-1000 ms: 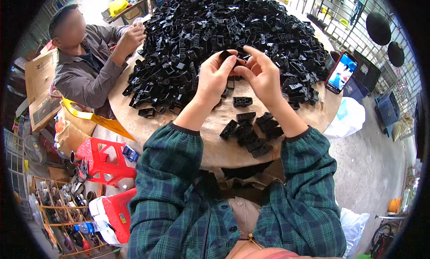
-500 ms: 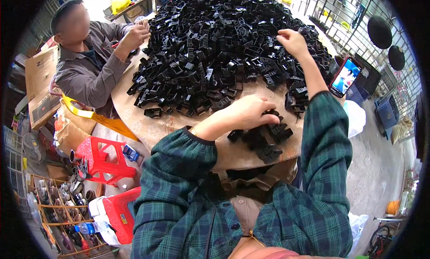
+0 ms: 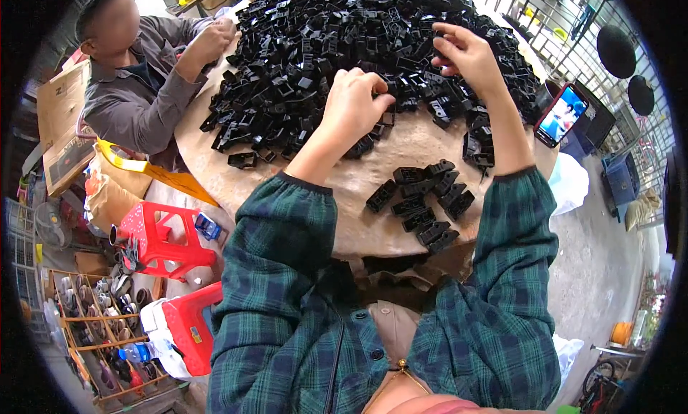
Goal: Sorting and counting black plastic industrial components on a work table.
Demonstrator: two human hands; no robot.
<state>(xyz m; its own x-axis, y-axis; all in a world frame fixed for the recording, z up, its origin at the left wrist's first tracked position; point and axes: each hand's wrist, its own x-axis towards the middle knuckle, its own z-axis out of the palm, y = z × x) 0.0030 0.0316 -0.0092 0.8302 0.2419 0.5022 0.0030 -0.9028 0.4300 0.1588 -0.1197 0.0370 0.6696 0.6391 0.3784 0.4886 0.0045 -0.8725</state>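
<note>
A large heap of black plastic housings (image 3: 301, 63) covers most of the round table. My left hand (image 3: 355, 102) is at the heap's near edge, fingers curled and thumb bent in; what lies under its fingertips is hidden. Farther right, my right hand (image 3: 466, 56) hovers over the heap's right side with its fingers apart, and nothing shows between them. Between my forearms, near the table's front edge, a small group of black housings (image 3: 419, 206) lies in short rows, apart from the heap.
The tan table top (image 3: 287, 228) shows around the heap. At the right edge stands a lit phone (image 3: 562, 114). Across to the left, a co-worker in a grey jacket (image 3: 140, 106) holds both hands at the table edge. A red stool (image 3: 161, 235) and shoe rack (image 3: 100, 335) are at lower left.
My left hand has gone from the small group to the heap's near edge, uncovering the rows of housings. My right hand has spread its fingers and stays over the heap.
</note>
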